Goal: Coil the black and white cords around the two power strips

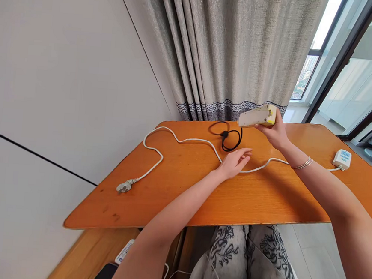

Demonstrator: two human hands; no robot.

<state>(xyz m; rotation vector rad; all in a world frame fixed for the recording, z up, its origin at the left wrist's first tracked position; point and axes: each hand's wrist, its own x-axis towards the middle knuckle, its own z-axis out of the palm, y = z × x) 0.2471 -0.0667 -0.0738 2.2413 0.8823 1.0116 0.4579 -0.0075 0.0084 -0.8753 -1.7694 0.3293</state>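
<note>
1. an orange-brown wooden table (182, 191) with rounded corners spans the middle of the frame, with a few darker marks at its lower left.
2. a pale panelled wall (50, 60) fills the left; a grey curtain (238, 44) with a dark patterned hem hangs at top centre, and a dark-framed glass door (346, 62) stands at upper right.
3. the white-and-yellow box (257, 116) is right of centre, raised over the table's far edge. the right hand (273, 131) grasps it, thumb beneath; a bracelet (303, 163) circles that wrist.
4. the left hand (234, 164) is at centre, fingers loosely bent, nothing seen in their grip.
5. a black cable (232, 148) loops below the box; whether they join, i cannot tell.
6. a white cord (192, 139) winds across the table, from a plug (124, 186) at left to a socket block (342, 158) at right. the left hand and right forearm hide parts of it.
7. patterned trousers (229, 250) show at bottom centre; a dark flat object (102, 275) sits lower left, partly behind the left arm.
</note>
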